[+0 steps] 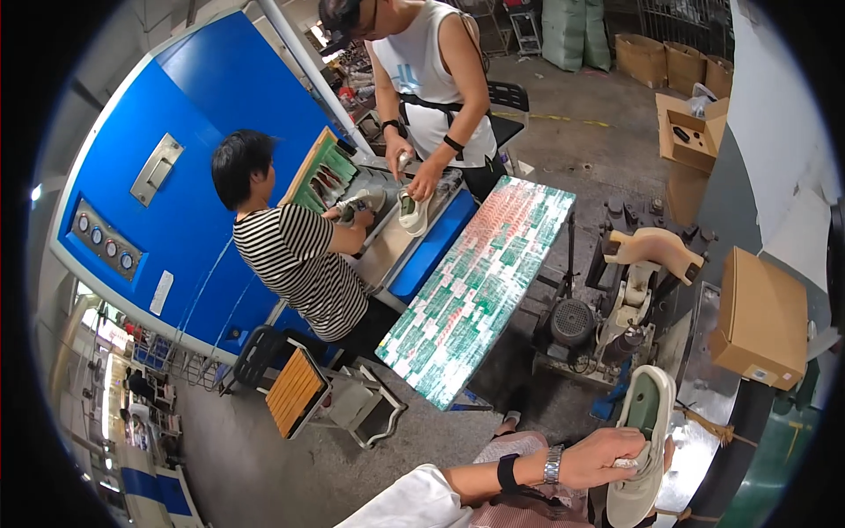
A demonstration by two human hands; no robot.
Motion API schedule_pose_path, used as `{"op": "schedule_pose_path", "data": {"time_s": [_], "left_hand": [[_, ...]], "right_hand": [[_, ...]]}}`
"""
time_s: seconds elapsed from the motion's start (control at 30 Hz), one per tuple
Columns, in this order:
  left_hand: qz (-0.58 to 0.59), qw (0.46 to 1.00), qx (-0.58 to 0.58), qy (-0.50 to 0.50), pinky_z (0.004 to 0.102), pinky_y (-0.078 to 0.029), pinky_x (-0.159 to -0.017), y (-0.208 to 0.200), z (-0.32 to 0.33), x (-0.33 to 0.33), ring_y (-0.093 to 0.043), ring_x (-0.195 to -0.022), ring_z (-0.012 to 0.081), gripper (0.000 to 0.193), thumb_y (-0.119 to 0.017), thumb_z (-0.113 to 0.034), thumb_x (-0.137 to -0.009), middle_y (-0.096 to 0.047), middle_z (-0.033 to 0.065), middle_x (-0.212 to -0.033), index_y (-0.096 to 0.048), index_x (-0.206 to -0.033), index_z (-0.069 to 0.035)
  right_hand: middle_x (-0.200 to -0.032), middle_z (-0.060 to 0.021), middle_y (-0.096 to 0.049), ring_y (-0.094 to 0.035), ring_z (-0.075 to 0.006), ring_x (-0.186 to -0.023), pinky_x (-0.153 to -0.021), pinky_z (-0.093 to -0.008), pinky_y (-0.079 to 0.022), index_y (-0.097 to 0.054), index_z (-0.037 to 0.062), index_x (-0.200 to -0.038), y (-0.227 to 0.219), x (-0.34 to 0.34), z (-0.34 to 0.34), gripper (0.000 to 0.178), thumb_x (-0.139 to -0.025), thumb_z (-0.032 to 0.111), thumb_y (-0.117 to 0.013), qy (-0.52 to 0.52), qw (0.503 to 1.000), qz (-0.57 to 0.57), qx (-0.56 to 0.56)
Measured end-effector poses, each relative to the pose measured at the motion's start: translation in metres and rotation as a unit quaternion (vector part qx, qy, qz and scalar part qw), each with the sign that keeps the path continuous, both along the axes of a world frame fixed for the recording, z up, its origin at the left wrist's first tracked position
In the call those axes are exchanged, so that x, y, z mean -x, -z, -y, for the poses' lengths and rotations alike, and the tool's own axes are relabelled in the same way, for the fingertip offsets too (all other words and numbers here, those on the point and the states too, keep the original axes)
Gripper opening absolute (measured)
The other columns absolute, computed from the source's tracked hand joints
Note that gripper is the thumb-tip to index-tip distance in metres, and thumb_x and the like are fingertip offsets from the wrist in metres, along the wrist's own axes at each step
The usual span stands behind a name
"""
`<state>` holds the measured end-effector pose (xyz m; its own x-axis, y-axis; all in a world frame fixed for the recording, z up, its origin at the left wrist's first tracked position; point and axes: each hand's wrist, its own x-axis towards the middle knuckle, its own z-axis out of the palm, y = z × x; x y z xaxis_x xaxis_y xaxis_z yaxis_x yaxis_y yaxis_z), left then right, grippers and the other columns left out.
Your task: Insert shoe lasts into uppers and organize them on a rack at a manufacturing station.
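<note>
I have the pale shoe [650, 471] at the lower right, held up toe-down in front of a shiny metal surface [707, 431]. Of the hands, the left hand [601, 458] is wrapped over the tongue area, with something small and white [626, 463] at its fingertips; the right hand [669, 453] shows only as a bit of finger along the far side, so I cannot tell its grip. I judge the main build done — sole and upper look joined, a green insole [645, 412] lies inside — while the tongue area seems unfinished. I can't make out any lacing. Beyond the patterned bench [480, 295], two co-workers handle similar shoes — their stage I can't read.
</note>
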<state>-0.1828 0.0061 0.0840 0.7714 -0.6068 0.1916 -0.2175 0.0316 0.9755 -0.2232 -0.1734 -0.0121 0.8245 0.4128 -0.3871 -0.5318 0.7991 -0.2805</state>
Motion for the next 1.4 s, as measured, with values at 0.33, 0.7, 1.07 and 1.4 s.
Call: {"op": "schedule_pose_path", "data": {"time_s": [0.33,0.7,1.07,1.4], "left_hand": [[-0.113,0.973,-0.114,-0.164,0.0319,-0.053,-0.07,0.051,-0.045,-0.008,-0.063,-0.079,0.0139,0.044,-0.084,-0.029,-0.081,-0.063,0.0061,-0.087,-0.06,-0.108,-0.003],[-0.253,0.956,0.121,-0.087,0.0269,-0.051,-0.081,0.135,-0.039,-0.085,-0.06,-0.09,0.0079,0.029,-0.075,-0.011,-0.091,-0.065,0.0006,-0.101,-0.059,-0.112,-0.002],[-0.347,0.913,0.17,-0.131,0.0268,-0.05,-0.07,0.161,-0.027,-0.07,-0.058,-0.081,0.0089,0.026,-0.068,-0.016,-0.097,-0.063,0.0019,-0.096,-0.056,-0.114,-0.001],[-0.464,0.837,0.242,-0.16,0.0334,-0.054,-0.085,0.169,-0.012,-0.068,-0.063,-0.104,0.0156,0.036,-0.061,-0.021,-0.099,-0.063,0.0042,-0.118,-0.052,-0.131,-0.007]], "right_hand": [[-0.126,-0.0239,-0.061,-0.068,-0.0352,-0.101,-0.079,-0.0424,-0.062,-0.039,-0.0018,-0.145,0.0,-0.032,-0.004,0.07,-0.088,0.028,-0.066,0.113,0.98,0.023,0.163],[-0.144,-0.0235,-0.05,-0.053,-0.0284,-0.129,-0.106,-0.0385,-0.044,-0.027,-0.0067,-0.154,-0.047,-0.104,-0.025,0.083,-0.088,0.014,-0.073,0.159,0.657,0.254,0.692],[-0.133,-0.0275,-0.059,-0.062,-0.0371,-0.12,-0.101,-0.0423,-0.048,-0.035,-0.0053,-0.151,-0.057,-0.116,-0.042,0.083,-0.082,0.014,-0.077,0.102,0.558,0.282,0.774],[-0.111,-0.0279,-0.06,-0.064,-0.0457,-0.097,-0.081,-0.0533,-0.051,-0.028,0.0022,-0.156,-0.078,-0.158,-0.065,0.1,-0.075,0.031,-0.078,-0.042,0.299,0.363,0.882]]}}
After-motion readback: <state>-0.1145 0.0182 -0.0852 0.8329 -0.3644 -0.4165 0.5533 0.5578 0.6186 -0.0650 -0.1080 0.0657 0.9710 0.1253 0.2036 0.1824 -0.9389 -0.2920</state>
